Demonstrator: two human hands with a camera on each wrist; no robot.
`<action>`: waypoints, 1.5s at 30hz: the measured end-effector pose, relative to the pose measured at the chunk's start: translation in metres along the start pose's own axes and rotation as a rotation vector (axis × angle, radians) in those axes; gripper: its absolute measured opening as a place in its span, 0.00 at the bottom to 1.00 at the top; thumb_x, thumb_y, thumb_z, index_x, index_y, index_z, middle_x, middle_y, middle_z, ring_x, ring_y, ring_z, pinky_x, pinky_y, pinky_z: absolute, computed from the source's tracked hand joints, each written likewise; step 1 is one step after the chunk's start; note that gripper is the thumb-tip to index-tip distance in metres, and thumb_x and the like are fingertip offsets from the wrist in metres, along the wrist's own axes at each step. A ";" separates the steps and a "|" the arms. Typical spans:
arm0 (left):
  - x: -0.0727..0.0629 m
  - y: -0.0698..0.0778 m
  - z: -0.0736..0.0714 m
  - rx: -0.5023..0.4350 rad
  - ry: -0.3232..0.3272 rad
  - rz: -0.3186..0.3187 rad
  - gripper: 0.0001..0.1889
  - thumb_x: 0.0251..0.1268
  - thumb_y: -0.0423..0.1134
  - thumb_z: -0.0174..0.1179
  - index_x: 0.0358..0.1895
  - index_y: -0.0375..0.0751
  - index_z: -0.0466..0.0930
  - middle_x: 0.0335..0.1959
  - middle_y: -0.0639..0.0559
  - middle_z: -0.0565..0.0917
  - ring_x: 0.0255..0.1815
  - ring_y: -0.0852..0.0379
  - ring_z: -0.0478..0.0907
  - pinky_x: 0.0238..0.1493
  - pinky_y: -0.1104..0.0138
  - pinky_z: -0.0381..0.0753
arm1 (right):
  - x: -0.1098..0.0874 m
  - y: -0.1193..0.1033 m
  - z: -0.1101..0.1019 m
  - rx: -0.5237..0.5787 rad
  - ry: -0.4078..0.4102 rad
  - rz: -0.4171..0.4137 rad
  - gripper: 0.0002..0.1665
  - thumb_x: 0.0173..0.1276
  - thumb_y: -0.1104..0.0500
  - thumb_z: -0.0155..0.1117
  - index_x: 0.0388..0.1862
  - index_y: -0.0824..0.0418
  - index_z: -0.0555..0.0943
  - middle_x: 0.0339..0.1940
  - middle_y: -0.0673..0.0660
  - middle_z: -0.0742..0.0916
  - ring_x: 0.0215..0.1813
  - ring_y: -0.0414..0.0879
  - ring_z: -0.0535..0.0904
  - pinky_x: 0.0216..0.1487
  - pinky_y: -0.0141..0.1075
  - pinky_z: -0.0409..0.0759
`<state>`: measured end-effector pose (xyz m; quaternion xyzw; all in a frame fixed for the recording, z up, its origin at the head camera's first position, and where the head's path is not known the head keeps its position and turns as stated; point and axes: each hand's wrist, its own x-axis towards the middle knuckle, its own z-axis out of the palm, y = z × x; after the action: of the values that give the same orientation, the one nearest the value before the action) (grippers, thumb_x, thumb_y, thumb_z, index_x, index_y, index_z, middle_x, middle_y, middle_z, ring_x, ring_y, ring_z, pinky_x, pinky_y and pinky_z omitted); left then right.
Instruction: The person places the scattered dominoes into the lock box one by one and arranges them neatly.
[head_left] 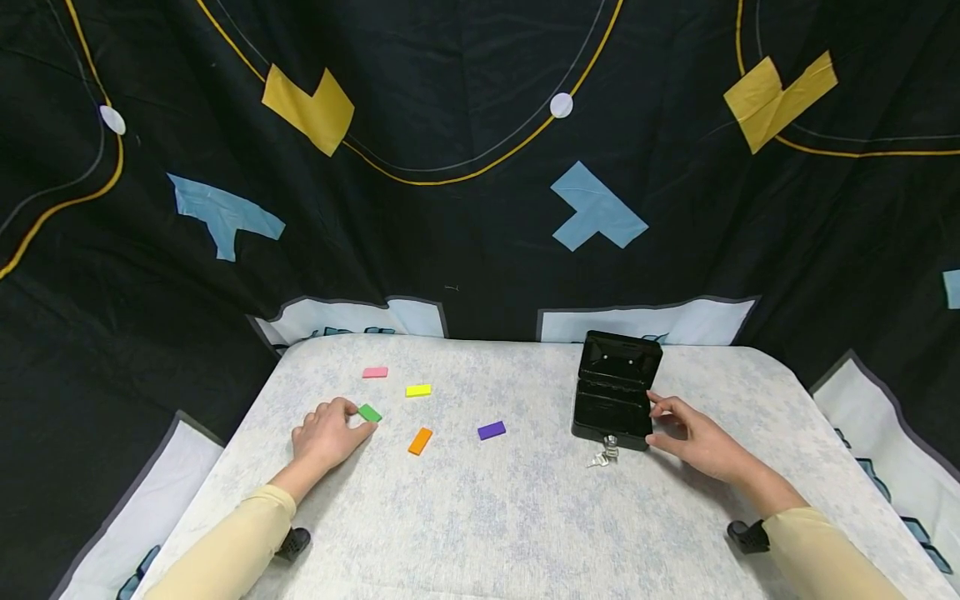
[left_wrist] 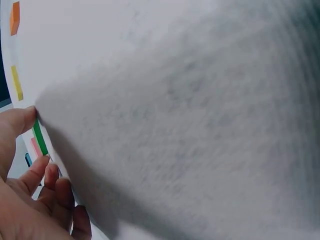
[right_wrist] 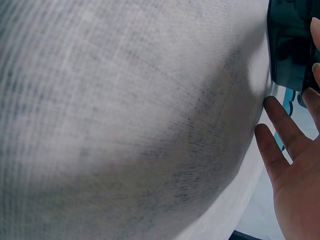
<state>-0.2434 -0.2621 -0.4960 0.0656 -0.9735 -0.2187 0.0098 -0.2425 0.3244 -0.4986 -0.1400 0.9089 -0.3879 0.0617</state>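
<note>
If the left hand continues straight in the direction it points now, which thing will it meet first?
Most likely the green block, lying right at the thumb and fingertips of the left hand; whether they already touch it is hard to tell.

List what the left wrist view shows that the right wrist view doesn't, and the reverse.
Only the left wrist view: the left hand, green block, pink block, yellow block and orange block. Only the right wrist view: the right hand and part of the black box. Both: the pale, mottled tablecloth.
</note>
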 end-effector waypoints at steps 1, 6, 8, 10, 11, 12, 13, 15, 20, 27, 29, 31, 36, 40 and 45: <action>0.000 0.000 -0.001 -0.005 -0.008 0.005 0.26 0.65 0.52 0.66 0.57 0.35 0.77 0.49 0.39 0.79 0.51 0.36 0.73 0.50 0.41 0.67 | 0.000 0.000 0.000 0.001 -0.001 0.000 0.22 0.73 0.48 0.69 0.54 0.57 0.72 0.82 0.62 0.62 0.69 0.63 0.71 0.65 0.62 0.67; 0.004 -0.002 -0.004 -0.012 -0.052 0.034 0.29 0.66 0.50 0.66 0.64 0.36 0.76 0.52 0.40 0.80 0.52 0.37 0.74 0.50 0.42 0.68 | -0.001 0.001 0.000 0.007 -0.004 -0.007 0.21 0.73 0.48 0.69 0.54 0.57 0.72 0.82 0.62 0.62 0.69 0.63 0.71 0.65 0.62 0.67; 0.006 -0.003 -0.005 -0.012 -0.068 0.046 0.30 0.66 0.51 0.66 0.65 0.37 0.76 0.52 0.39 0.80 0.51 0.37 0.74 0.49 0.42 0.68 | -0.001 0.001 -0.001 0.011 -0.004 -0.010 0.21 0.73 0.49 0.69 0.54 0.58 0.72 0.82 0.63 0.62 0.69 0.63 0.71 0.65 0.62 0.67; 0.008 -0.005 -0.004 -0.014 -0.081 0.052 0.31 0.66 0.51 0.66 0.67 0.37 0.76 0.52 0.40 0.80 0.51 0.38 0.74 0.49 0.43 0.69 | -0.002 0.001 -0.001 0.013 -0.005 -0.011 0.21 0.73 0.49 0.69 0.54 0.58 0.72 0.82 0.63 0.61 0.69 0.64 0.71 0.65 0.62 0.67; 0.008 -0.005 -0.004 -0.015 -0.085 0.054 0.31 0.66 0.51 0.66 0.67 0.38 0.76 0.52 0.40 0.80 0.51 0.38 0.74 0.49 0.43 0.69 | -0.002 0.001 -0.001 0.014 -0.006 -0.011 0.21 0.73 0.49 0.68 0.54 0.58 0.72 0.82 0.63 0.61 0.69 0.64 0.70 0.65 0.63 0.67; 0.009 -0.006 -0.004 -0.018 -0.089 0.059 0.30 0.66 0.51 0.66 0.67 0.38 0.76 0.52 0.41 0.80 0.51 0.38 0.74 0.49 0.43 0.69 | -0.002 0.001 -0.001 0.014 -0.006 -0.010 0.21 0.73 0.49 0.68 0.54 0.58 0.72 0.82 0.63 0.61 0.69 0.64 0.70 0.65 0.63 0.67; 0.009 -0.006 -0.004 -0.021 -0.091 0.066 0.30 0.66 0.51 0.66 0.67 0.38 0.77 0.51 0.40 0.80 0.50 0.38 0.74 0.48 0.43 0.69 | -0.002 0.001 -0.001 0.014 -0.006 -0.010 0.21 0.73 0.49 0.68 0.54 0.58 0.72 0.82 0.63 0.61 0.69 0.64 0.70 0.65 0.63 0.67; 0.010 -0.007 -0.004 -0.026 -0.093 0.075 0.29 0.67 0.50 0.66 0.67 0.40 0.78 0.51 0.42 0.81 0.51 0.38 0.74 0.48 0.43 0.68 | -0.003 0.001 -0.001 0.013 -0.007 -0.009 0.21 0.73 0.49 0.68 0.53 0.58 0.72 0.82 0.63 0.61 0.70 0.64 0.70 0.65 0.63 0.67; 0.011 -0.007 -0.007 -0.057 -0.114 0.125 0.28 0.68 0.47 0.66 0.68 0.41 0.78 0.50 0.43 0.82 0.54 0.37 0.75 0.51 0.41 0.69 | -0.003 0.001 -0.001 0.010 -0.006 -0.007 0.21 0.73 0.49 0.68 0.53 0.58 0.72 0.82 0.63 0.61 0.69 0.63 0.70 0.65 0.62 0.67; 0.016 -0.010 -0.012 -0.215 -0.218 0.126 0.29 0.67 0.45 0.69 0.68 0.36 0.76 0.48 0.43 0.79 0.48 0.46 0.74 0.49 0.49 0.73 | -0.003 0.000 -0.001 0.005 -0.004 0.004 0.22 0.73 0.48 0.68 0.53 0.58 0.72 0.82 0.62 0.62 0.71 0.64 0.70 0.66 0.62 0.67; 0.019 -0.012 -0.011 -0.261 -0.241 0.104 0.30 0.67 0.44 0.69 0.68 0.36 0.75 0.47 0.44 0.77 0.46 0.47 0.72 0.47 0.53 0.72 | -0.003 0.000 -0.002 0.000 -0.004 0.008 0.22 0.73 0.47 0.68 0.54 0.58 0.72 0.82 0.62 0.62 0.72 0.64 0.69 0.66 0.62 0.67; 0.021 -0.014 -0.011 -0.295 -0.252 0.091 0.30 0.67 0.44 0.70 0.68 0.35 0.75 0.47 0.44 0.76 0.46 0.48 0.71 0.47 0.53 0.72 | -0.003 0.000 -0.002 -0.006 -0.002 0.003 0.21 0.73 0.47 0.68 0.53 0.58 0.72 0.82 0.62 0.62 0.72 0.63 0.70 0.65 0.61 0.68; 0.024 -0.017 -0.008 -0.319 -0.251 0.060 0.30 0.66 0.45 0.70 0.68 0.36 0.75 0.47 0.44 0.75 0.47 0.47 0.71 0.48 0.53 0.71 | -0.003 0.000 -0.001 0.000 -0.002 -0.033 0.20 0.73 0.48 0.68 0.50 0.59 0.73 0.82 0.61 0.63 0.68 0.56 0.72 0.59 0.49 0.73; 0.025 -0.019 -0.005 -0.307 -0.246 0.035 0.30 0.67 0.46 0.70 0.68 0.39 0.75 0.47 0.46 0.75 0.48 0.47 0.70 0.48 0.53 0.70 | -0.003 0.000 -0.001 0.022 -0.006 -0.043 0.21 0.73 0.47 0.68 0.50 0.60 0.72 0.82 0.60 0.62 0.68 0.54 0.72 0.58 0.48 0.74; 0.023 -0.019 -0.004 -0.296 -0.239 0.025 0.30 0.66 0.46 0.69 0.68 0.40 0.74 0.48 0.46 0.75 0.48 0.47 0.71 0.48 0.53 0.70 | -0.002 0.000 -0.001 0.024 -0.005 -0.030 0.22 0.73 0.46 0.68 0.52 0.58 0.72 0.82 0.60 0.62 0.70 0.58 0.71 0.63 0.58 0.70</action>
<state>-0.2636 -0.2841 -0.5006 0.0247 -0.9257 -0.3657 -0.0936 -0.2412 0.3258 -0.4985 -0.1540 0.9019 -0.3992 0.0598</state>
